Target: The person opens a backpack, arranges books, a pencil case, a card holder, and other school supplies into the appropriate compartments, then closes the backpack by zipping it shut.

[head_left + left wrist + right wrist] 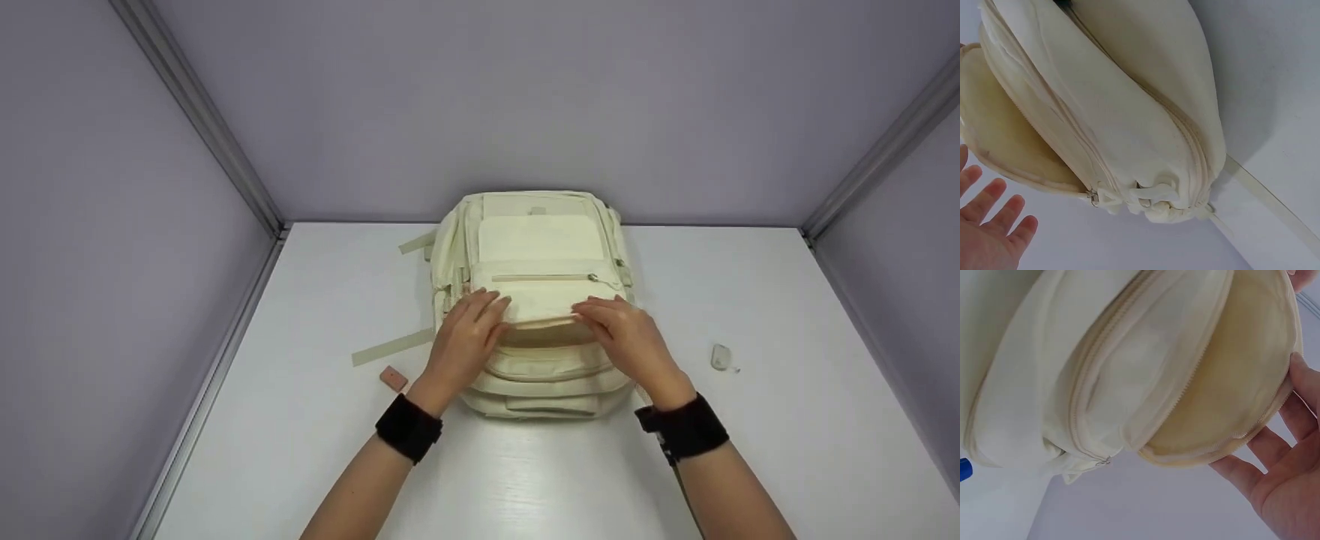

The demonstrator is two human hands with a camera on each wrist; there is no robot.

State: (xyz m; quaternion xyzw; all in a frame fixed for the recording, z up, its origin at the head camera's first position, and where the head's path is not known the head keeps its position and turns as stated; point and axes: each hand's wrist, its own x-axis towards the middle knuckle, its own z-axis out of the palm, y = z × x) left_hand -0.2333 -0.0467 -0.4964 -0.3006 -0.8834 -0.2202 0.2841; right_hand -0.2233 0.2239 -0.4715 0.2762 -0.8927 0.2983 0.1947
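A cream backpack (540,240) lies on the white table, with its zipped front pocket hanging unzipped. At the right of that pocket my right hand (630,334) pinches the rim of the flap (1241,371); the right wrist view shows the thumb on the inner face and the fingers behind. My left hand (469,337) is at the left side of the same flap. In the left wrist view the left fingers (996,191) are spread and extended just beside the flap's edge, without curling round it. The pocket's yellowish lining shows; its depth is hidden.
Left of the backpack lies a small pink block (393,378), near a loose strap (390,348). On the right side of the table is a small clear case (721,357) with a cord. Grey panels (525,97) enclose the table at back and sides.
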